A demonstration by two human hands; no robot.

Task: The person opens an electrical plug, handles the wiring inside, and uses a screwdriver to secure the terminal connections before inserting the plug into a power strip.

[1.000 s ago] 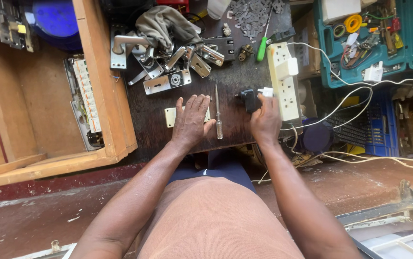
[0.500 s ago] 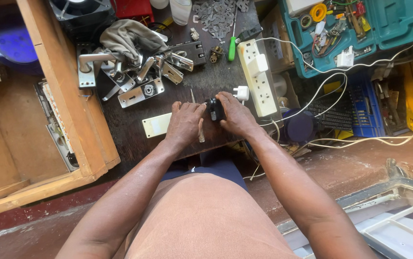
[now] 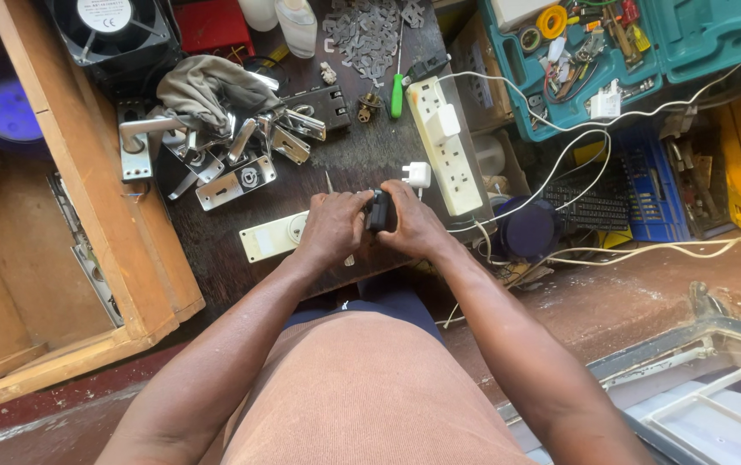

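Note:
Both my hands meet over the dark wooden worktop (image 3: 362, 164). My left hand (image 3: 329, 228) and my right hand (image 3: 415, 226) together grip a small black boxy part (image 3: 379, 210) held between them. Under my left hand lies a cream rectangular plate (image 3: 269, 238), and a thin metal tool (image 3: 330, 182) pokes out behind my fingers. A white plug (image 3: 417, 174) rests just beyond my right hand, beside a white power strip (image 3: 444, 145).
Metal door handles and lock plates (image 3: 232, 151) are piled at the back left under a grey cloth (image 3: 202, 86). A green-handled screwdriver (image 3: 397, 93), a black fan (image 3: 116, 34), a wooden box (image 3: 69, 198), teal tool cases (image 3: 594, 60) and white cables (image 3: 560, 164) surround the worktop.
My left hand has left the cream plate and joined my right hand on the black part. The view has shifted, so the worktop sits more to the right.

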